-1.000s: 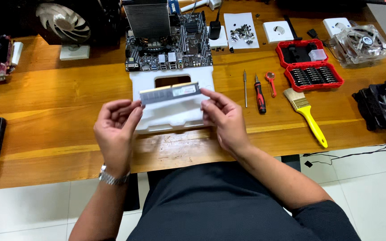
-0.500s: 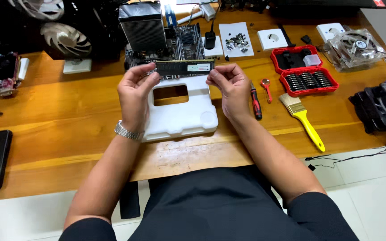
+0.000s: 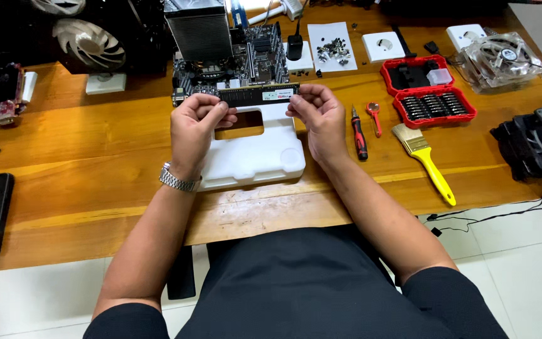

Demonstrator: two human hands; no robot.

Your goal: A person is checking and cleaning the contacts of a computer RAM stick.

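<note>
Black flat memory stick (image 3: 257,95), pinched lengthwise between both hands, over white foam tray (image 3: 255,160)

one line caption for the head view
Both hands, left hand and right hand, hold a memory stick above a motherboard.

both forearms reach forward, bare below short dark sleeves. the left hand (image 3: 194,125) and the right hand (image 3: 317,118) are raised level, fingers curled and pinched shut, thumbs facing each other, wrists straight.
</note>
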